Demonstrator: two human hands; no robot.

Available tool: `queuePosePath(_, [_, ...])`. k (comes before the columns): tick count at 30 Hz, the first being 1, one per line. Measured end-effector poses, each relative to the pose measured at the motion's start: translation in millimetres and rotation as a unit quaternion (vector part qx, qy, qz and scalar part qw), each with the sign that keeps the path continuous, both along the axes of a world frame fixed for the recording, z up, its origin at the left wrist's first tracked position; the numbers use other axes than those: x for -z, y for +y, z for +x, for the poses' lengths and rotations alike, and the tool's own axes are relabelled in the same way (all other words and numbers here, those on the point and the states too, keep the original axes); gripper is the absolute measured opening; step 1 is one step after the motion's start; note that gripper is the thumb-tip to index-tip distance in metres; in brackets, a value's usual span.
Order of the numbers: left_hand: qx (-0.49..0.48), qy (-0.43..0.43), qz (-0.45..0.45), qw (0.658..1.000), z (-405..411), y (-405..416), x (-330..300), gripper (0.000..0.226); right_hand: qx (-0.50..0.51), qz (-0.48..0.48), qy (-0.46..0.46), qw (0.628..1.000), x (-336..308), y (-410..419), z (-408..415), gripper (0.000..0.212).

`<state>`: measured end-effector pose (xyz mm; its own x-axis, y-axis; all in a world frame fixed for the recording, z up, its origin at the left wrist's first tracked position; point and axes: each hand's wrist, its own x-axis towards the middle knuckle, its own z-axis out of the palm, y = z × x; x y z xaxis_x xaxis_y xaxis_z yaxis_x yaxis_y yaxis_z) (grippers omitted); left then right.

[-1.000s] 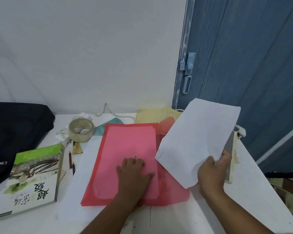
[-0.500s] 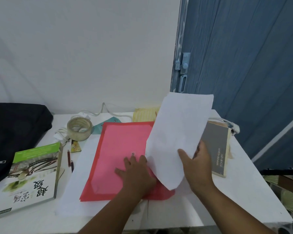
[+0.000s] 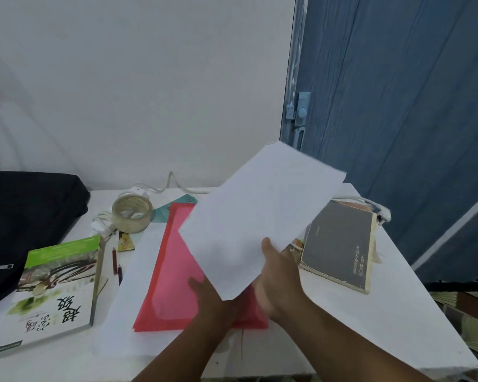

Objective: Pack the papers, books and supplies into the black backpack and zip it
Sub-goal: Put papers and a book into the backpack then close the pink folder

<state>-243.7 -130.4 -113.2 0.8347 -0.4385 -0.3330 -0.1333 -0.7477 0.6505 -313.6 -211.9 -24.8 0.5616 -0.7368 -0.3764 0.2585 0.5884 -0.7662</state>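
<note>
Right hand at lower centre of the frame, thumb on top of a white sheet and fingers curled beneath, gripping its near edge. Sheet lifted clear of the worktop, tilted up toward the upper right, covering the far right part of the red folder. Left hand just left of the right one, lying on the red folder, mostly hidden under the sheet's lowest corner; cannot tell whether flat or curled. Red folder flat on a larger white paper in the middle of the worktop. Black backpack at the left edge of the frame, resting on the worktop's far left corner, a zip pull showing on its near side. Green-and-white book lying flat at lower left, just in front of the backpack. Grey book flat at right of centre, beside the lifted sheet. Roll of tape behind the green-and-white book, near a white cable along the wall. Two pencils between the green-and-white book and the white paper. Teal card poking out behind the red folder. Blue door filling the upper right.
</note>
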Motion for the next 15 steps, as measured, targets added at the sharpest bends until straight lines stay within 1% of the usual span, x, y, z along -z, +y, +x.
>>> queuePosePath(2, [0.072, -0.055, 0.023, 0.996, 2.2, -3.5, -2.6, 0.091, 0.005, 0.005, 0.011, 1.0, 2.0, -1.1, 1.3, 0.025])
queuePosePath(3, [0.114, -0.104, 0.045, 0.987, 4.4, -5.1, -3.3, 0.092, 0.007, -0.011, 0.017, 1.0, 5.1, -4.2, 1.2, 0.026])
queuePosePath(4, [0.143, -0.123, 0.052, 0.981, 6.1, -6.5, -8.1, 0.09, 0.005, -0.028, 0.021, 0.999, 4.5, -5.5, -0.8, 0.027])
queuePosePath(6, [0.174, -0.14, 0.059, 0.973, 9.2, -8.3, -16.4, 0.077, 0.011, -0.074, 0.05, 0.996, 4.8, -9.3, -6.4, 0.027])
queuePosePath(8, [0.203, -0.19, 0.067, 0.958, 8.1, -10.5, -20.0, 0.054, 0.058, -0.139, 0.098, 0.984, 5.5, -15.0, -13.1, 0.029])
queuePosePath(10, [0.205, -0.244, 0.074, 0.945, 8.0, -14.5, -23.6, 0.035, 0.114, -0.188, 0.138, 0.966, 16.1, -25.8, -19.0, 0.035])
queuePosePath(12, [0.207, -0.247, 0.129, 0.938, 9.4, -20.5, -24.4, 0.036, 0.171, -0.206, 0.177, 0.947, 28.4, -33.5, -23.2, 0.042])
queuePosePath(14, [0.214, -0.226, 0.181, 0.933, 11.3, -26.2, -22.8, 0.054, 0.198, -0.201, 0.193, 0.94, 50.3, -44.0, -28.8, 0.047])
queuePosePath(15, [0.218, -0.225, 0.196, 0.929, 12.7, -29.3, -22.1, 0.066, 0.201, -0.187, 0.197, 0.941, 55.9, -46.3, -32.4, 0.044])
